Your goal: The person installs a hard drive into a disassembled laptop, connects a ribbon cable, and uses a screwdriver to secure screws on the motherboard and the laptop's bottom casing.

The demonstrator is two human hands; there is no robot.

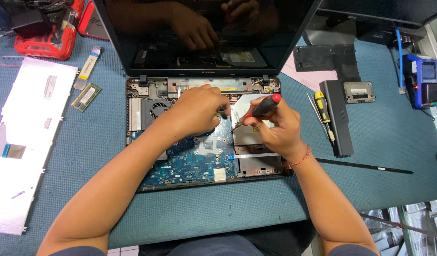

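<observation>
both hands are over the opened laptop base [180,163], whose blue motherboard [190,166] lies bare in front of me. my right hand [275,128] has its fingers wrapped around a screwdriver [261,108] with a black and red handle, tip angled down-left toward the board beside the silver drive bay [249,135]. my left hand [197,111] sits curled just beside it, fingertips pinched narrow on a small dark part near the tip; what it is i cannot tell. the cooling fan [154,109] shows left of that hand. on the blue mat [393,137], a yellow-handled screwdriver [322,111] and black battery [339,118] lie to the right, a memory stick [85,97] and white keyboard back [26,137] to the left.
</observation>
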